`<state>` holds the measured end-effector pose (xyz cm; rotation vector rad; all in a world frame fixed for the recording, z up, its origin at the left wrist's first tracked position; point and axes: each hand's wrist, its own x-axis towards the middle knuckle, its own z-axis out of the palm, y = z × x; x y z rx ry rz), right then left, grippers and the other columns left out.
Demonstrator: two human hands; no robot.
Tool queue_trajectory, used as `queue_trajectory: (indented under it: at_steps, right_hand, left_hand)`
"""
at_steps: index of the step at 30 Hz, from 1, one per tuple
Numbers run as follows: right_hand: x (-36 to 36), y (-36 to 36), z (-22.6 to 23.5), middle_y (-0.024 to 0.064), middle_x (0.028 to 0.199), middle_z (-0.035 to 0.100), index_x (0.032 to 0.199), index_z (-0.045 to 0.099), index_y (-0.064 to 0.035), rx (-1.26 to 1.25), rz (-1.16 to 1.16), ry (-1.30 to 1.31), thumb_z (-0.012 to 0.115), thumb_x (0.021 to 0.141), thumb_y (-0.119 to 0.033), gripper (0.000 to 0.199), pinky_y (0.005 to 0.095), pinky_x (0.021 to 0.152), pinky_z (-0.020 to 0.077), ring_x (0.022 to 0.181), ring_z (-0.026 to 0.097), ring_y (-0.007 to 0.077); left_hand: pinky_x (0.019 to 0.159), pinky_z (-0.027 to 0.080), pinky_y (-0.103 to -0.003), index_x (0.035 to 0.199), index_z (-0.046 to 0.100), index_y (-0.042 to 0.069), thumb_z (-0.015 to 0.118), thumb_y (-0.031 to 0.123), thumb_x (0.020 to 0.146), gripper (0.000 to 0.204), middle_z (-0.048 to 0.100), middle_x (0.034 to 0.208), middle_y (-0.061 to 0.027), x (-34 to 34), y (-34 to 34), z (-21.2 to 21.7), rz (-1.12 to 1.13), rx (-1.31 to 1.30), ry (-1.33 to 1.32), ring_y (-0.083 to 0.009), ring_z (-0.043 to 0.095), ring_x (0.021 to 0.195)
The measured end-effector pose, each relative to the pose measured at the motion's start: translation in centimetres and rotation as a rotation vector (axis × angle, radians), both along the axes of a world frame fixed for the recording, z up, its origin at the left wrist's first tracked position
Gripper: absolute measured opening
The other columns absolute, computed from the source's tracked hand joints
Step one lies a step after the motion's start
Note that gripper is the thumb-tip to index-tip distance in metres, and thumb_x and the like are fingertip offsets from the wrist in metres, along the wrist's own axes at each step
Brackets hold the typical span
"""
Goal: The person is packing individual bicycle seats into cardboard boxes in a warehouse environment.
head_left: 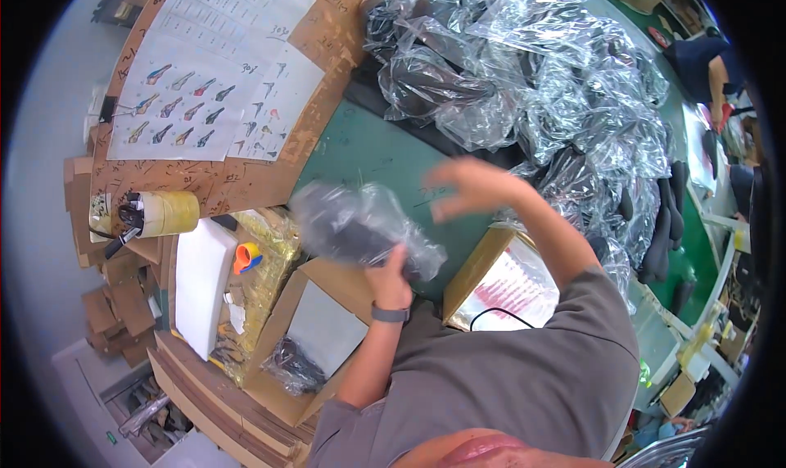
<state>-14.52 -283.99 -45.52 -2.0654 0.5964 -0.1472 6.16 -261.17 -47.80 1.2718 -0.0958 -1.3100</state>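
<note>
Crinkled plastic bag (360,222) gripped by left hand (391,281); right hand (475,185) hovers above bare green tabletop (360,153).

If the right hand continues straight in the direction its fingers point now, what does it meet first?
Probably the bagged dark item held by the left hand; the right hand is blurred, with fingers pointing left above the green table. Depth is unclear.

The person wears a loose grey short-sleeved shirt (508,370), its sleeves ending around the elbows and the cloth creased across the shoulders. A dark grey band like a watch strap (390,313) circles the left wrist. Both forearms and hands are bare, without gloves
</note>
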Motion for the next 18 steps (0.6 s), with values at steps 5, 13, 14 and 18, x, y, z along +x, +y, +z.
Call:
queue_trajectory:
  at_steps: [5,13,14,18]
  right_hand:
    - [2.3,-14.1,-15.3,0.0109,0.111,0.063,0.137,0.057,-0.012,-1.001,-0.782,0.529,0.065,0.091,-0.015,0.047,0.0509,0.094,0.0505,0.113,0.061,0.0323]
    - [4.7,-4.7,-7.8,0.0267,0.14,0.064,0.158,0.043,-0.006,-0.401,-0.72,0.161,0.081,0.087,-0.025,0.082,0.0414,0.103,0.053,0.125,0.066,0.0344]
    - [7.4,1.9,-1.8,0.0172,0.14,0.066,0.159,0.042,-0.0051,0.388,-0.757,-0.132,0.075,0.096,-0.027,0.075,0.0366,0.103,0.0531,0.121,0.067,0.0292]
    - [9.8,23.2,1.3,0.0101,0.137,0.063,0.16,0.036,-0.0072,0.837,-0.582,-0.299,0.082,0.09,-0.038,0.089,0.0402,0.091,0.0609,0.113,0.068,0.0231]
  left_hand:
    - [0.07,0.056,-0.033,0.114,0.065,0.006,0.067,0.037,0.087,0.041,0.07,0.094,-0.0074,10.9,11.3,5.4,0.134,-0.003,0.129,-0.0189,0.066,0.078]
    - [0.096,0.056,-0.039,0.139,0.055,0.003,0.077,0.009,0.082,0.061,0.068,0.12,-0.0101,23.1,38.2,5.1,0.303,0.247,-0.362,-0.0244,0.066,0.107]
    - [0.097,0.056,-0.042,0.139,0.057,0.003,0.076,0.007,0.081,0.062,0.068,0.122,-0.0122,25.4,41.7,3.8,0.208,0.329,-0.528,-0.0275,0.066,0.11]
    - [0.106,0.048,-0.051,0.125,0.067,0.009,0.076,0.005,0.073,0.052,0.07,0.113,-0.0139,35.7,46.5,1.0,-0.616,0.633,-1.498,-0.0329,0.066,0.11]
